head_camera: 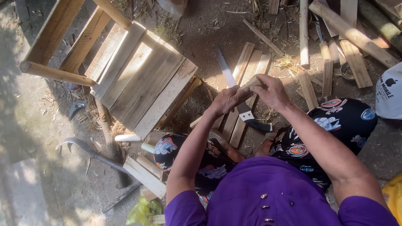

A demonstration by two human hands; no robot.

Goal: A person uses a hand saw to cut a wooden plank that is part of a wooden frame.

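Now your two hands meet above your knees, over the slats [245,75] that lie on the ground. Your left hand [226,100] and your right hand [272,91] both close around one short wood piece [251,83]; the fingers of each hand are curled tight on it, the left from below, the right from the top end. It is pale and lies slanted between the palms, and only a small part of it shows.

Just under your hands a saw [236,90] lies on the slats, its toothed blade pointing away from you and its dark handle toward your right knee. No hand touches it. To your left stands a wooden chair [138,75], tipped on its side, and nearer the left edge of the ground a sickle [90,152] rests in the dust. More offcuts [356,50] are scattered far right.

I judge that you are checking or turning the piece, not cutting it. A cut would call for one hand to let go and take the saw handle, while the other presses the piece steady on the slats.
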